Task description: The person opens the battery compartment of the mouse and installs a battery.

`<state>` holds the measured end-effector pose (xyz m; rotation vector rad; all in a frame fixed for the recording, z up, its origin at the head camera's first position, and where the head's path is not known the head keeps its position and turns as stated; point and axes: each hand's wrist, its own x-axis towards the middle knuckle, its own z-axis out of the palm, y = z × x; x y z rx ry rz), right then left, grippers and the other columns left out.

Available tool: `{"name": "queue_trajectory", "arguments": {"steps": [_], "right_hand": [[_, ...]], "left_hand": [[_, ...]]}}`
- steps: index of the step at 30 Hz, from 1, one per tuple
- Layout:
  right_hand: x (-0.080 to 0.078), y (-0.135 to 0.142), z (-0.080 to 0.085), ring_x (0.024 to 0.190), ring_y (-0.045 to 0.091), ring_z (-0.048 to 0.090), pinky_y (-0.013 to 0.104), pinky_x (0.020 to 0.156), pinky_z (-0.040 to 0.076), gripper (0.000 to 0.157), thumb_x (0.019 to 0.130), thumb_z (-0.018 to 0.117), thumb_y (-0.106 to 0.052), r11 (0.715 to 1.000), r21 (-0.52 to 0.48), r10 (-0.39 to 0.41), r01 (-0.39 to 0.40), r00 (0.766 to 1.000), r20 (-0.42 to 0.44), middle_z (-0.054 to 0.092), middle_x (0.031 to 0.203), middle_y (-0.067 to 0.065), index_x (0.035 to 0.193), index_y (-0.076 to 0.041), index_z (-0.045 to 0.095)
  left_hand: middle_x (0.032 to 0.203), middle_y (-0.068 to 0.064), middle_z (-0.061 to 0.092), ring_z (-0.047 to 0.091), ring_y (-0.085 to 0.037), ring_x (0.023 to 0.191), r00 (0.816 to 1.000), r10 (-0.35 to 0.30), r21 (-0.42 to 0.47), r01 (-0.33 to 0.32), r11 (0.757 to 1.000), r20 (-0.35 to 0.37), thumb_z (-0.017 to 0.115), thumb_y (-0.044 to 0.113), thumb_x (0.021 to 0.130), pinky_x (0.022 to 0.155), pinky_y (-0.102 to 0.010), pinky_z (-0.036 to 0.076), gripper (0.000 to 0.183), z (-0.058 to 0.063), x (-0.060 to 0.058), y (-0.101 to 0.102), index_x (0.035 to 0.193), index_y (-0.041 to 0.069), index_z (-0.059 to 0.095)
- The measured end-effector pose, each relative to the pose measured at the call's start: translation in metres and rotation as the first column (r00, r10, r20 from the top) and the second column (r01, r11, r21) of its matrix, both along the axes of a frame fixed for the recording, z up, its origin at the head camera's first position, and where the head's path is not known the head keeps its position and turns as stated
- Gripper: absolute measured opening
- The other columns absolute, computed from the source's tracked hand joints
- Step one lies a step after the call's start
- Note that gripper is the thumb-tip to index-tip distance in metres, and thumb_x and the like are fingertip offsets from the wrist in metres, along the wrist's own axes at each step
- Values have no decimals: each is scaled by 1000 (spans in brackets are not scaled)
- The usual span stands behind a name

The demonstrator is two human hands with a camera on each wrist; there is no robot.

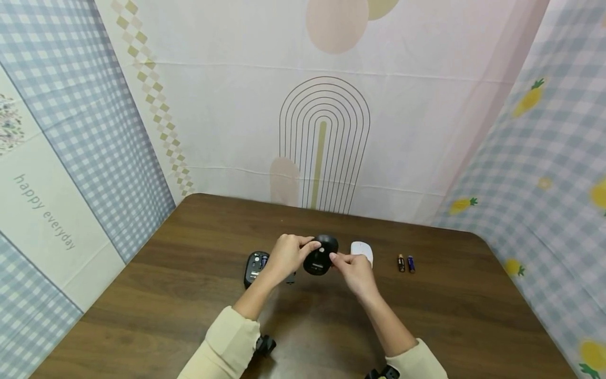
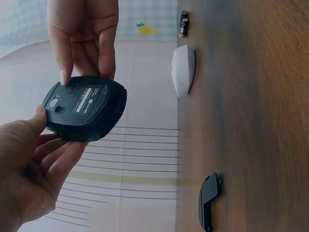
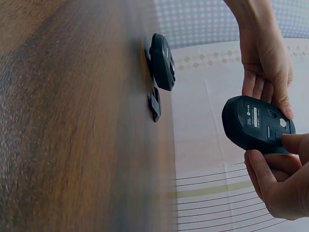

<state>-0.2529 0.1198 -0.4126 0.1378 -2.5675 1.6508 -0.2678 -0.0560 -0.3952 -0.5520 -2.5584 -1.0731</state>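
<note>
A black computer mouse (image 1: 317,261) is held up above the table between both hands, its labelled underside turned toward me. My left hand (image 1: 285,257) grips its left side, thumb on the underside and fingers behind it. From the other side my right hand (image 1: 356,272) pinches it; in the right wrist view that thumb lies on the underside beside the battery cover (image 3: 272,132). A second black mouse (image 3: 161,63) lies bottom up on the table, left of my left hand, a battery showing in its compartment. Close by it is a loose black cover (image 2: 208,198), partly hidden by my left wrist in the head view.
Behind my right hand a white mouse (image 1: 362,249) sits on the brown wooden table (image 1: 189,295). Farther right, two small batteries (image 1: 406,263) lie side by side. A patterned cloth backdrop (image 1: 227,131) hangs along the table's far edge.
</note>
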Motion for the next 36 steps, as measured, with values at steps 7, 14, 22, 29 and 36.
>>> {"name": "queue_trajectory", "arguments": {"steps": [7, 14, 22, 29, 36], "right_hand": [[1, 1, 1, 87, 27, 65, 43, 79, 53, 26, 87, 65, -18, 998, 55, 0, 3, 998, -60, 67, 93, 17, 93, 6, 70], [1, 4, 3, 76, 22, 66, 37, 66, 55, 27, 84, 69, -24, 995, 80, -62, 64, 998, -23, 69, 75, 12, 91, 1, 73], [2, 6, 1, 73, 18, 63, 36, 63, 51, 30, 83, 70, -29, 989, 118, -95, 92, 995, 17, 67, 62, 7, 78, 1, 74], [2, 6, -2, 72, 26, 66, 38, 70, 51, 31, 82, 70, -29, 993, 65, -103, 98, 992, 69, 66, 61, 9, 75, 1, 73], [-1, 6, -6, 64, 30, 67, 39, 71, 55, 31, 82, 70, -26, 992, -18, -124, 126, 987, 98, 66, 66, 16, 76, 4, 72]], "left_hand": [[74, -10, 69, 53, -7, 54, 999, 1, 50, -4, 999, 45, 57, 35, 90, 48, -18, 47, 39, -1, 0, 0, 103, 0, 69], [95, -15, 68, 35, -4, 39, 993, -17, 100, 5, 995, 121, 57, 35, 91, 36, -17, 30, 39, -2, 1, 0, 99, 0, 70], [100, -20, 65, 62, -9, 57, 958, -106, 127, 74, 989, 268, 58, 27, 93, 54, -21, 53, 38, -5, 2, -2, 114, -5, 62], [92, -16, 68, 65, -17, 65, 915, -147, 255, 51, 966, 375, 66, 20, 87, 55, -25, 55, 39, -8, 1, -3, 114, -8, 61], [95, -20, 67, 68, -20, 72, 879, -132, 351, -43, 936, 459, 68, 19, 85, 63, -32, 58, 33, -12, 1, 3, 107, -6, 66]]}}
